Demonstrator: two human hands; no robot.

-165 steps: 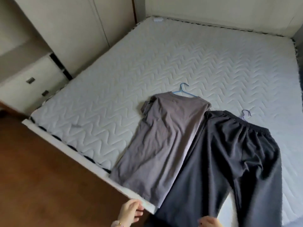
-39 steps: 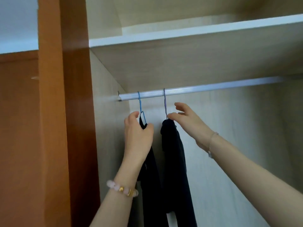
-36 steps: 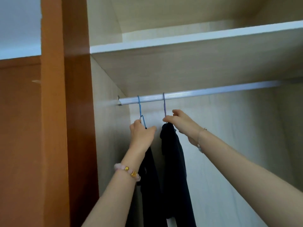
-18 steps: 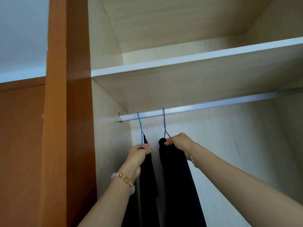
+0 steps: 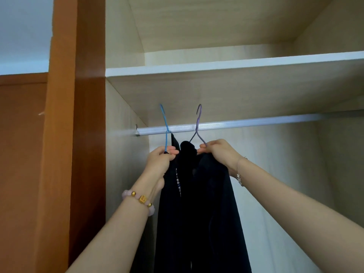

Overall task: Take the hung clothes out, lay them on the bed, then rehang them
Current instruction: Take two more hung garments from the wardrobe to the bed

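I look up into an open wardrobe. My left hand (image 5: 160, 161) grips the neck of a blue wire hanger (image 5: 165, 123) that carries a dark garment with white lettering (image 5: 173, 203). My right hand (image 5: 217, 152) pinches the shoulder of a purple wire hanger (image 5: 198, 123) that carries a second dark garment (image 5: 214, 213). Both hooks stand raised above the silver clothes rail (image 5: 246, 124), lifted clear of it. The garments hang down side by side between my forearms, their lower ends out of frame.
A wooden shelf (image 5: 226, 65) runs close above the rail. The wardrobe's left side wall (image 5: 122, 154) is near the blue hanger. An orange-brown wardrobe post (image 5: 74, 134) stands at the left. The rail stretches bare to the right.
Both hangers hung hooked on the rail half a second ago; now my hands have lifted them so the hooks stand above the rail. Earlier still, I faced the bed with two garments laid out.
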